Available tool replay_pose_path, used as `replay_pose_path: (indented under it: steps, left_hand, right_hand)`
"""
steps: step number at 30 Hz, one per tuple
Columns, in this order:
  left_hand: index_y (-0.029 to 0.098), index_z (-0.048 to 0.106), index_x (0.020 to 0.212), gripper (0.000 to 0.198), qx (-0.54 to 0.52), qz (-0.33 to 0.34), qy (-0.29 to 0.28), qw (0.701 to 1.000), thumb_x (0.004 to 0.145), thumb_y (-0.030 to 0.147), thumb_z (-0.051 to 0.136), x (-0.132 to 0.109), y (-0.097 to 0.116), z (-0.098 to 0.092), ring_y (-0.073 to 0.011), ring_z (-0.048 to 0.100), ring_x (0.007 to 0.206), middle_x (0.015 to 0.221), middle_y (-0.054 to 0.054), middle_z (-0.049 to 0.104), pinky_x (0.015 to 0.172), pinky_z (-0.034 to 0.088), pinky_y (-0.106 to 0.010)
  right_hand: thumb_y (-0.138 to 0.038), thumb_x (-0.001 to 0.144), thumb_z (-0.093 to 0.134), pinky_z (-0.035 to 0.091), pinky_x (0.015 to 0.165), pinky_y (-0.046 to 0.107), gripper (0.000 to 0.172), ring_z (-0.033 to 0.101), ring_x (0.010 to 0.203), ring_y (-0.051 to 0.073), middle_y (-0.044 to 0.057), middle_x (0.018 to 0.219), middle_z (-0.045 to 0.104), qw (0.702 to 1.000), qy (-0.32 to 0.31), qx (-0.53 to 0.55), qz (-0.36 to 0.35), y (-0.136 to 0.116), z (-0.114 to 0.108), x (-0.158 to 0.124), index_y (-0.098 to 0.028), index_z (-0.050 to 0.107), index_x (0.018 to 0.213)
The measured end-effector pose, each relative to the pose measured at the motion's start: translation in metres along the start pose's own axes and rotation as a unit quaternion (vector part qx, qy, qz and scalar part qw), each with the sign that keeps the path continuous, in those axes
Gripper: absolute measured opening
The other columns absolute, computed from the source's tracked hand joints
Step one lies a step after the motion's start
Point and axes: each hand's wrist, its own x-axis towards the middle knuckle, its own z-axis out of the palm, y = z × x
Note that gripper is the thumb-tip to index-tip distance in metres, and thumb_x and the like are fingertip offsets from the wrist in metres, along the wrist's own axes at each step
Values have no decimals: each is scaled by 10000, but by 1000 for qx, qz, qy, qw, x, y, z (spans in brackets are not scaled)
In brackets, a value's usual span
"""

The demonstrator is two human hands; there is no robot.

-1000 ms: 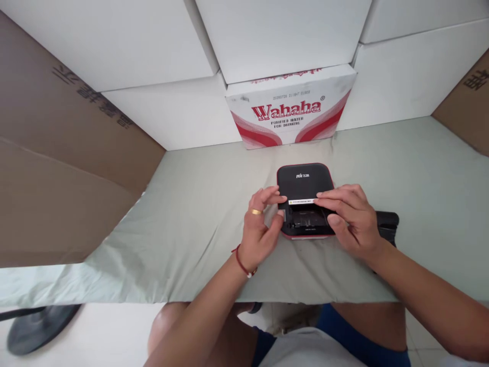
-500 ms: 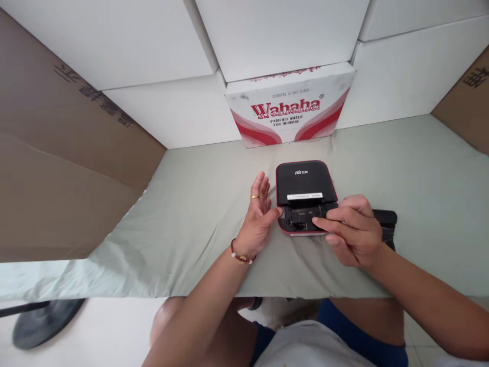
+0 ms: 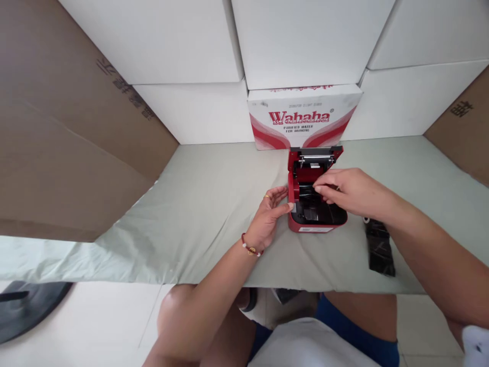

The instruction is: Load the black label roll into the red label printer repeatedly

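A red and black label printer stands on the cloth-covered table with its lid raised, so the inside shows. My left hand holds its left side, the thumb on the grey piece at the front left corner and the fingers along the wall. Inside, shiny black ribbon crosses the opening and more dark film lies toward the front. My right hand reaches in from the right, thumb and forefinger pinched on the ribbon's edge. A loose strip of black film with a small roll end lies under my right forearm.
A white and red Wahaha water carton stands right behind the printer, against stacked white boxes. Brown cardboard boxes flank the table on the left and right. The green cloth ends at the front edge, above my knees.
The printer's lid has swung up from closed. My right hand has moved from the front top to inside the printer. My left hand stays at its left side; the view has shifted.
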Motion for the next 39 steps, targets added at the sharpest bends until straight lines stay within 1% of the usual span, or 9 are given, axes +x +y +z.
replay_pose_path:
  steps: [4,7,11,15,22,25,29,33,39]
  left_hand:
    - [234,664,1181,535,11,-2,10,1000,732,280,951,-7,0,2,-296,557,1485,1415,-99,681,1285,412,-491]
    - [227,664,1160,498,22,3,11,1000,751,283,943,-9,0,2,-291,591,1424,1347,-97,697,1252,436,-493]
    - [215,651,1133,489,30,12,9,999,745,270,943,-7,-1,2,-297,601,1384,1316,-114,688,1233,445,-514]
    - [216,630,1143,519,27,14,23,999,728,249,940,-5,-1,3,-297,599,1365,1322,-121,671,1226,447,-525]
    - [209,640,1146,516,31,-1,30,999,718,263,923,-6,1,4,-288,613,1327,1315,-120,674,1181,477,-487]
    - [210,649,1134,495,35,2,35,999,725,287,916,-6,0,4,-266,630,1291,1274,-101,689,1164,483,-457]
    - [209,661,1117,489,39,16,43,998,717,309,923,-7,-3,4,-234,649,1239,1215,-71,700,1138,496,-424]
    - [216,667,1123,469,47,18,43,998,744,331,919,-8,-4,4,-225,657,1222,1203,-61,712,1116,513,-416]
    - [215,662,1119,448,47,16,43,998,747,304,896,-7,-4,4,-219,652,1206,1183,-59,703,1104,515,-408]
  right_hand:
    - [-218,967,627,541,703,372,225,774,856,275,120,988,837,955,-104,-271,55,-8,9,40,-213,839,1042]
    - [-191,889,704,504,637,376,163,782,867,334,181,976,836,932,-120,-330,89,-12,23,54,-197,838,981]
    - [-191,843,756,495,616,393,88,783,890,376,213,1010,827,930,-123,-330,109,-14,31,59,-182,814,908]
    - [-222,885,706,466,601,389,202,769,843,346,184,1028,821,936,-99,-318,117,-16,26,48,-188,780,1070]
    - [-269,981,549,482,655,382,166,686,705,239,34,846,787,979,29,-178,94,-3,-8,2,-276,715,981]
    - [-259,955,612,525,750,391,169,741,845,258,56,1032,824,985,-2,-166,56,0,-9,4,-267,765,1027]
    - [-274,918,696,511,729,372,321,762,964,299,89,1129,834,964,-82,-233,96,-2,4,22,-255,775,1229]
    - [-229,929,650,496,696,358,342,759,926,286,107,1148,831,961,-53,-251,106,-5,14,28,-243,764,1251]
    - [-403,996,641,500,640,347,323,695,737,228,55,911,793,997,34,-36,64,-14,-18,-18,-243,761,1249]
